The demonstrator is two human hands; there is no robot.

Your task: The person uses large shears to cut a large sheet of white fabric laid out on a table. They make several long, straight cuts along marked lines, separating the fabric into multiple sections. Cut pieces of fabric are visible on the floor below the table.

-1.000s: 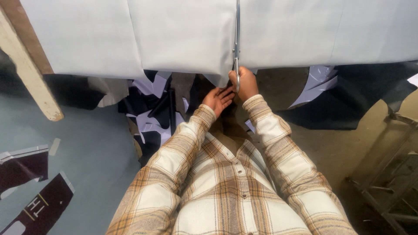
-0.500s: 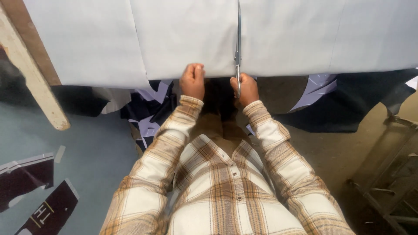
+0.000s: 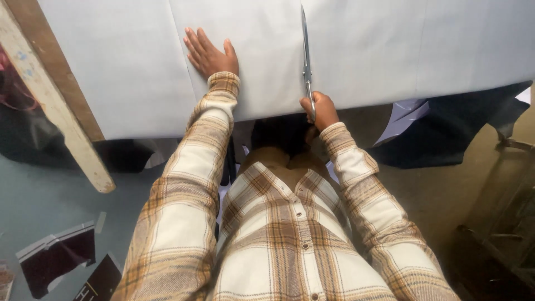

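I am watching the left hand (image 3: 210, 54) lying flat and open, fingers spread, pressing on the wide pale grey sheet of fabric (image 3: 390, 50) covering the table. The right hand (image 3: 319, 111) is gripping the handles of long steel scissors (image 3: 306, 53) at the sheet's near edge, blades lying on the fabric and pointing away. Dark fabric scraps (image 3: 56, 262) are lying on the floor, lower left.

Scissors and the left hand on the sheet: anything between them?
Only bare pale grey sheet, head view. The left hand lies flat on it, and the scissors sit in the right hand.
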